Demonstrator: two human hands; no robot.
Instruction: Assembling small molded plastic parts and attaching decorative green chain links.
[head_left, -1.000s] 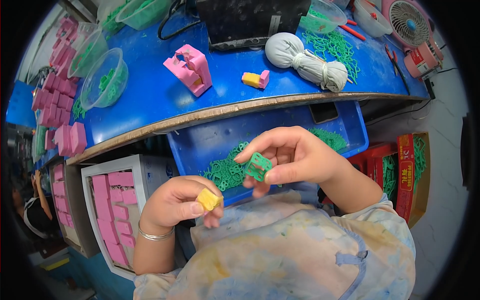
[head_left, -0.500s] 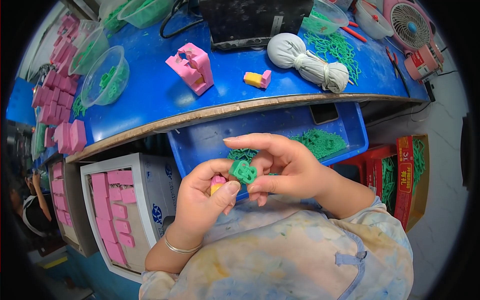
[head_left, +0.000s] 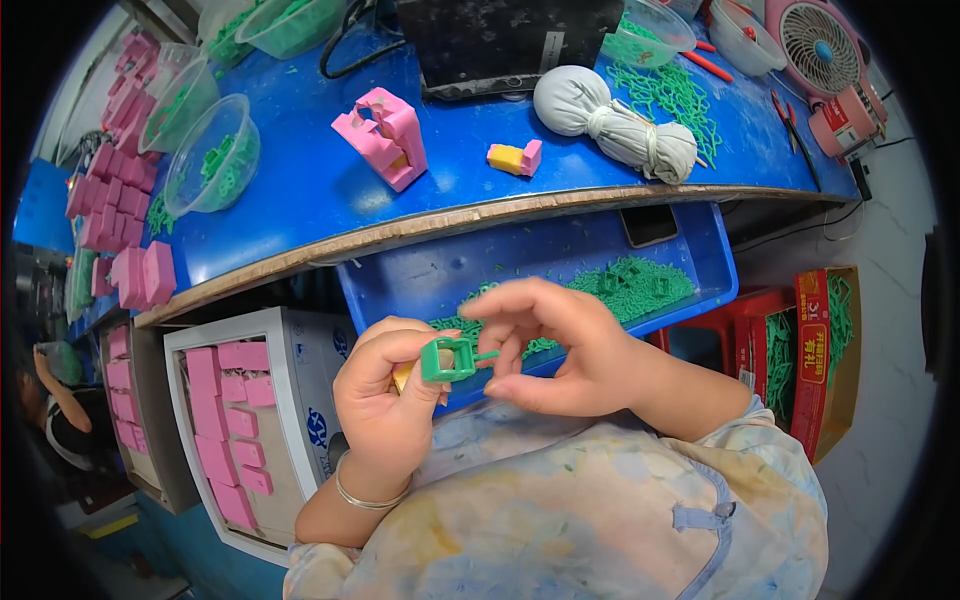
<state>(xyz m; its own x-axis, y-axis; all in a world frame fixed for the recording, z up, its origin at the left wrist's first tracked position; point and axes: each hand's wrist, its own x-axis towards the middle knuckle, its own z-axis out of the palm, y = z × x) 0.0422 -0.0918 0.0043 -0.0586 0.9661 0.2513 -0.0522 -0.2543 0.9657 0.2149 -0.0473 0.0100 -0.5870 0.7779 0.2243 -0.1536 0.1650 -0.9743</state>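
Note:
My left hand (head_left: 385, 395) is closed on a small green hollow block (head_left: 450, 360), pinched by thumb and forefinger with its opening up. A yellow piece (head_left: 402, 376) shows partly in the same hand; the rest of it is hidden by the fingers. From the block's right side a thin green stem (head_left: 487, 356) juts toward my right hand (head_left: 565, 350). That hand is open, its thumb apart from the bent fingers, and its fingertips are close to the stem. Whether they touch it I cannot tell. Both hands are above a blue tray (head_left: 400, 280) holding green scraps (head_left: 640, 290).
On the blue table (head_left: 290, 190) stand a pink block mould (head_left: 385, 138), a small pink-and-yellow piece (head_left: 515, 157), a tied cloth bundle (head_left: 610, 120) and plastic bowls (head_left: 210, 160). A box of pink blocks (head_left: 270, 430) is at left; a red carton (head_left: 812, 350) at right.
The green block has turned in my left hand, so its hollow and stem now show. My right hand has let go of it and drawn slightly right. The pink-and-yellow piece has become more hidden.

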